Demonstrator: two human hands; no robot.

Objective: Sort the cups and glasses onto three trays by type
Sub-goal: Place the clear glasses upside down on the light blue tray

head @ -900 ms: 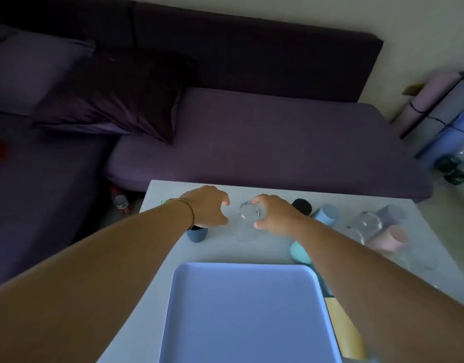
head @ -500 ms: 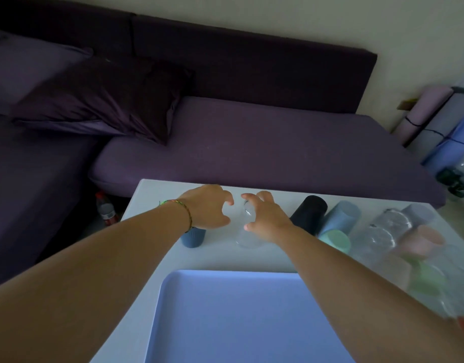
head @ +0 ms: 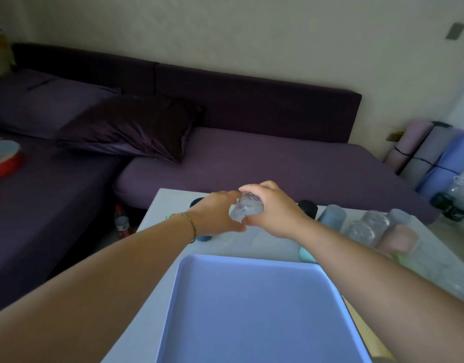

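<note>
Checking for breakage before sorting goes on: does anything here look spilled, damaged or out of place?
Nothing spilled or broken shows. The glass, held between left hand and right hand, is tipped sideways above the table. Low beside the table stands a bottle, and a red bowl sits on the sofa.

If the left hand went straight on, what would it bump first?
The glass. The left hand points right at it, and its fingers seem to be curled round it. The right hand grips its other side.
</note>
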